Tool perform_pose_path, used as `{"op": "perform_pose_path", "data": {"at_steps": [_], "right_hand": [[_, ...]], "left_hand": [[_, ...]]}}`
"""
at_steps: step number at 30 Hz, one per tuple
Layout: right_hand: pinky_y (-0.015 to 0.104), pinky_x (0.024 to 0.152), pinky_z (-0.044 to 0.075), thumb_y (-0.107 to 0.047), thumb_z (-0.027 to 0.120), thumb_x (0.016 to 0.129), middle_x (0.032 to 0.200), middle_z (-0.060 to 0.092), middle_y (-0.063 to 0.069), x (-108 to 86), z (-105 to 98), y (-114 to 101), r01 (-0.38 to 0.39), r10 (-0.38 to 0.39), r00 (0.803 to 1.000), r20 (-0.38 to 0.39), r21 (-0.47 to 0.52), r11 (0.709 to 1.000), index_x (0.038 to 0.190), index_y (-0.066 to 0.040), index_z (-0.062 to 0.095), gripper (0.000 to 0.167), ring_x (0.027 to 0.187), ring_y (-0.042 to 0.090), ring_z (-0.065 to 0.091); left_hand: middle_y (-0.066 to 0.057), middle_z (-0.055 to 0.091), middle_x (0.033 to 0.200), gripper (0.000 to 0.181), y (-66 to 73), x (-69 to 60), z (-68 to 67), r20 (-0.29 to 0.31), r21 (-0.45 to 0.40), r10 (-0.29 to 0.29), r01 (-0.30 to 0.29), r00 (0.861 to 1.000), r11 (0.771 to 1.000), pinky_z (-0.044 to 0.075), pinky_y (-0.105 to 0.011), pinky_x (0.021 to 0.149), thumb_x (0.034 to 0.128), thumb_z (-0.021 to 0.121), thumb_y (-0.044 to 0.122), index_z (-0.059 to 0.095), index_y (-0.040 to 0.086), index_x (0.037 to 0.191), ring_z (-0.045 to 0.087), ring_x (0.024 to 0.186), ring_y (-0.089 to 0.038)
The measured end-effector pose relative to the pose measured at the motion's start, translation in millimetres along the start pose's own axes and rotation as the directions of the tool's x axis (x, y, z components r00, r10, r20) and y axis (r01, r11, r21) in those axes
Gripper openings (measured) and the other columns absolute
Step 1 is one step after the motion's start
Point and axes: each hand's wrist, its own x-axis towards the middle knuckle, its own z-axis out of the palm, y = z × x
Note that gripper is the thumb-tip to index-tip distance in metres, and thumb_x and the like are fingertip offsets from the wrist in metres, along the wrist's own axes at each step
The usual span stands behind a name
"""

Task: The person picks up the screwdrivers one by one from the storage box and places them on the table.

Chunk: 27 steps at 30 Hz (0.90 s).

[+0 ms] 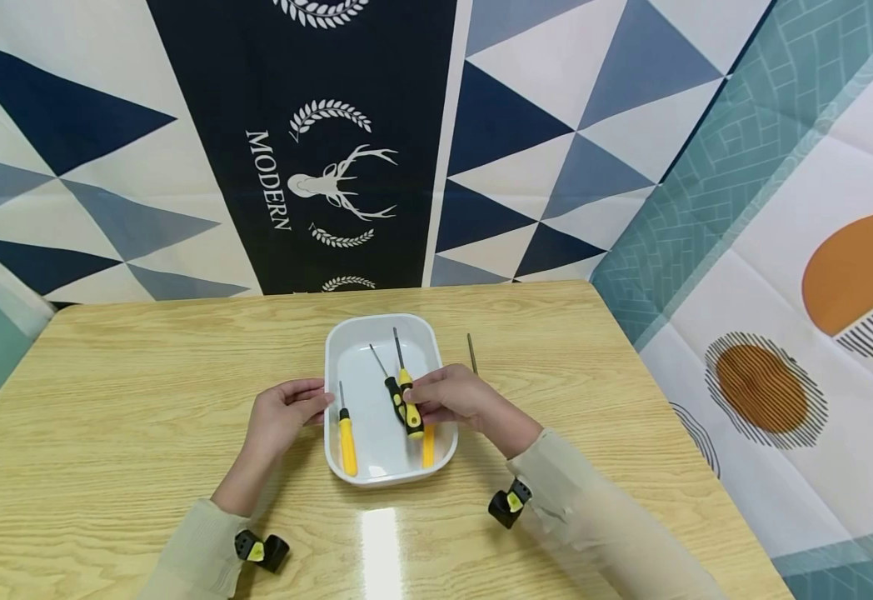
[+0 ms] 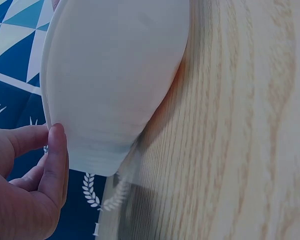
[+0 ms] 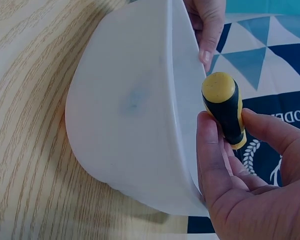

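While One Screwdriver Is in Hand, Three Tools Share the Tray

Although the work looks partway through, one black-and-yellow screwdriver has not been laid down. The right hand pinches its handle between thumb and fingers over the white tray, the shaft pointing near twelve o'clock. In the right wrist view, the butt of that handle stands clear above the rim. Close beside it, a dark screwdriver appears to lie in the tray, tip toward eleven. A yellow-handled screwdriver rests at eight o'clock, and a plain yellow handle shows near five, its other end hidden. The left hand pinches the tray's edge at nine.

Outside, around two o'clock, a thin metal shaft lies on the desk, its near end lost behind the right hand. By my reckoning, three tools are in the tray, one is between places, and that last piece is not in it. Whether tools are being put in or taken out, I cannot tell. Beyond the desk, at twelve, hangs a patterned cloth bearing a deer's head.
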Motion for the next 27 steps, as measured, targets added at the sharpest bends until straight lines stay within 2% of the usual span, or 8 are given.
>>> {"op": "perform_pose_path", "data": {"at_steps": [10,27], "right_hand": [[0.022,0.061,0.058,-0.012,0.068,0.083,0.079,0.07,0.004,2.7,-7.1,-1.7,0.006,-0.006,1.0,-0.013,-0.011,1.0,0.106,0.004,0.064,0.028,0.066,0.009,0.064],[0.027,0.067,0.06,-0.014,0.068,0.083,0.078,0.07,0.005,0.8,-16.8,-1.0,0.011,-0.011,0.999,-0.03,-0.022,1.0,0.107,0.004,0.064,0.03,0.067,0.01,0.065]], "left_hand": [[-0.015,0.064,0.109,0.036,-0.4,0.6,-0.4,0.002,0.004,-0.005,0.005,1.0,1.0,0.059,-0.027,0.076,0.0864,0.068,0.014,0.06,0.0,0.119,0.064,0.078,-0.005],[-0.014,0.064,0.108,0.036,0.8,-0.1,-0.3,0.004,-0.001,-0.004,0.004,1.0,1.0,0.059,-0.025,0.075,0.0862,0.067,0.014,0.06,0.0,0.119,0.063,0.077,-0.004]]}}
